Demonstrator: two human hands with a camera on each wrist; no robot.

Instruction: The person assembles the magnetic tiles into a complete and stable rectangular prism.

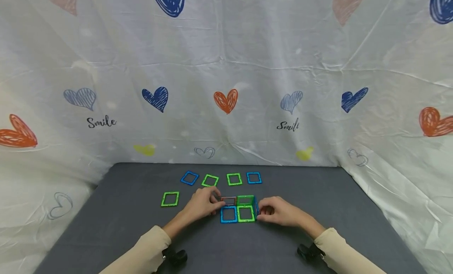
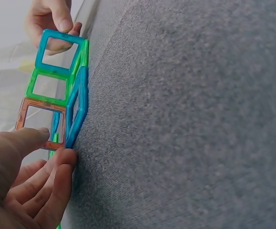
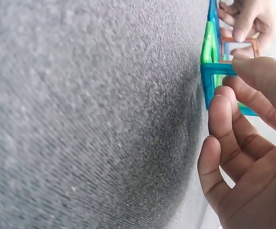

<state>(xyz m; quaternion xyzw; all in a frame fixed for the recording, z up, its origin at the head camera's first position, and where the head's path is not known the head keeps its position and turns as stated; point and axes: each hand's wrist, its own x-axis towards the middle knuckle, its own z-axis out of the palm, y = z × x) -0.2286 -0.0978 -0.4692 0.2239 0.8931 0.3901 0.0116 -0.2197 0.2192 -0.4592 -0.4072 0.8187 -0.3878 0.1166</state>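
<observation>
Joined square frame tiles stand and lie at the middle of the dark table. A blue tile (image 1: 229,221) and a green tile (image 1: 245,220) lie flat side by side. Behind them rise an orange tile (image 2: 42,102) and a green tile (image 2: 52,101), both upright. At the right end an upright blue tile (image 2: 60,36) meets the green ones. My left hand (image 1: 203,202) pinches the orange tile between thumb and fingers. With thumb and index finger, my right hand (image 1: 281,212) pinches the upright blue tile at its edge; its other fingers curl loosely.
Loose tiles lie at the back: a blue tile (image 1: 194,173), a green tile (image 1: 214,176), another green tile (image 1: 234,184) and another blue tile (image 1: 255,182). A further green tile (image 1: 170,205) lies left of my left hand. A patterned curtain (image 1: 226,128) hangs behind the table (image 1: 116,219).
</observation>
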